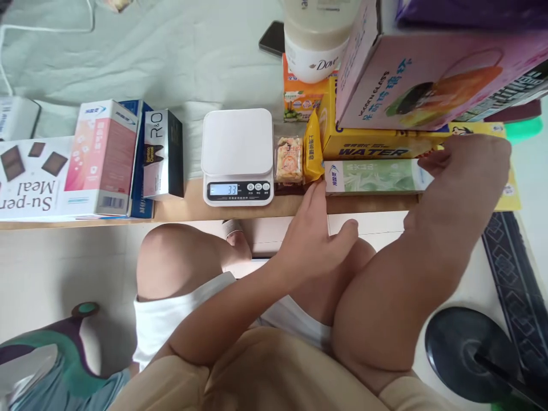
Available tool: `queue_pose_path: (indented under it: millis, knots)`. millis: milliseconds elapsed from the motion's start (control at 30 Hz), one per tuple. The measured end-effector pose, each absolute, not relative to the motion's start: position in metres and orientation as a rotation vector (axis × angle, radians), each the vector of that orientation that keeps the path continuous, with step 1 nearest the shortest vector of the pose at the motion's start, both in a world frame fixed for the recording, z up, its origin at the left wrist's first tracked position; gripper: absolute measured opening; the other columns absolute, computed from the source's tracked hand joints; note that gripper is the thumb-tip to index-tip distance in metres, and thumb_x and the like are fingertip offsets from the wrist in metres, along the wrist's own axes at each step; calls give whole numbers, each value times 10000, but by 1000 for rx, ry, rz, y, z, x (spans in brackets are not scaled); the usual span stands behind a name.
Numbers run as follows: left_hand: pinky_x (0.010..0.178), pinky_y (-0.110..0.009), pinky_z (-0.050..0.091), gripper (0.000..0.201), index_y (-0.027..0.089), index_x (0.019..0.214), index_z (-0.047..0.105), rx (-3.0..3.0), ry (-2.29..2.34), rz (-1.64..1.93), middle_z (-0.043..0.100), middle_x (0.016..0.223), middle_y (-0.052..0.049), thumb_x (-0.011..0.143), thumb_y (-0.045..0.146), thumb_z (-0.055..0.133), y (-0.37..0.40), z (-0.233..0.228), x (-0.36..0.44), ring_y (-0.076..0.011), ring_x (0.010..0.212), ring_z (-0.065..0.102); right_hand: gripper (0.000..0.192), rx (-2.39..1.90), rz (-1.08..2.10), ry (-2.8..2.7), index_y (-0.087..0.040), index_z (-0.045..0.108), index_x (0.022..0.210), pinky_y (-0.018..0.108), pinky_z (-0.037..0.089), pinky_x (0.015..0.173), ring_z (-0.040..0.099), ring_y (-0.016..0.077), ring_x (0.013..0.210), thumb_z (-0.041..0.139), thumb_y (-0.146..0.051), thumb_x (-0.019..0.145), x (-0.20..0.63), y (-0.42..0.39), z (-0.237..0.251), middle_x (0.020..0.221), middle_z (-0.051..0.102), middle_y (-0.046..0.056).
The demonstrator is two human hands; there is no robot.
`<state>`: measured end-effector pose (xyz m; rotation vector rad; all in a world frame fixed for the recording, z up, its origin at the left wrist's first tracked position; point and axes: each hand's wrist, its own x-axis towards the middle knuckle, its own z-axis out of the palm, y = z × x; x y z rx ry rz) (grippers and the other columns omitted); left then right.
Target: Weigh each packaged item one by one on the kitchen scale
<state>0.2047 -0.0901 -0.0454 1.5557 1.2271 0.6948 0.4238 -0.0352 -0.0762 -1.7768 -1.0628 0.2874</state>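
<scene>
My left hand [319,231] is open at the table's front edge, fingers stretched out and thumb apart. Its fingertips are by the left end of a long green toothpaste box [377,176] and just below a yellow packet [313,149]. At the box's other end, my right hand [475,162] has its fingers curled over the right tip; part of the grip is hidden. A small wrapped snack [289,160] lies left of the yellow packet. Beside it stands a white digital scale [237,142] with a bare plate, its display showing what looks like 33.
Behind the toothpaste box are a yellow "WATER" box [368,145], a large pink box [419,85], a Dove tub [317,54] and an orange box [297,103]. A phone [272,39] lies farther back. Several cartons, including a black-and-white R&O box [162,154], stand left.
</scene>
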Motion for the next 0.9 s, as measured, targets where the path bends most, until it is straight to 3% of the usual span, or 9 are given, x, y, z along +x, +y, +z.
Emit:
queue_pose_path:
  millis: [133,333,533,633,733,900]
  knots:
    - [1240,-507,477,596,195,1468,418,1546,1250,723,528,1548,-174,912,358,560,-86,-51,211,-330,1500,486,166,-1875,314,-664,-237,450,825,364,482,814,575,133,786,569,-330,895,372,-35,-43,782,536,-37]
    - [1242,-522,468,585,172,1463,416,1587,1262,699,527,1565,-185,921,354,541,-92,-48,210,-329,1498,490,141,-2018,569,-690,-227,513,908,380,441,857,578,156,855,594,-343,907,351,-39,-12,823,562,-27]
    - [1329,-590,343,757,89,1582,268,1636,1273,570,316,1714,-241,953,438,504,-115,-48,207,-364,1622,316,137,-2229,770,-807,-227,513,857,413,445,906,544,159,931,522,-349,917,353,-53,0,1007,602,-21]
    - [1266,-603,433,766,59,1575,284,1731,1299,537,397,1654,-274,957,452,512,-129,-54,205,-387,1570,396,166,-2295,858,-981,-230,523,842,460,451,928,511,160,892,519,-385,902,358,-60,5,959,582,-21]
    - [1217,-564,488,683,77,1532,344,1963,1417,654,500,1560,-265,953,378,544,-130,-63,203,-356,1482,501,168,-2312,905,-1060,-231,565,843,499,460,952,489,165,878,565,-394,886,359,-64,9,973,590,-11]
    - [1322,-513,357,674,63,1528,352,2344,1457,764,474,1602,-243,932,288,572,-101,-73,211,-332,1558,400,146,-2327,943,-1047,-253,579,879,491,482,952,477,150,832,555,-387,933,353,-64,11,954,564,-17]
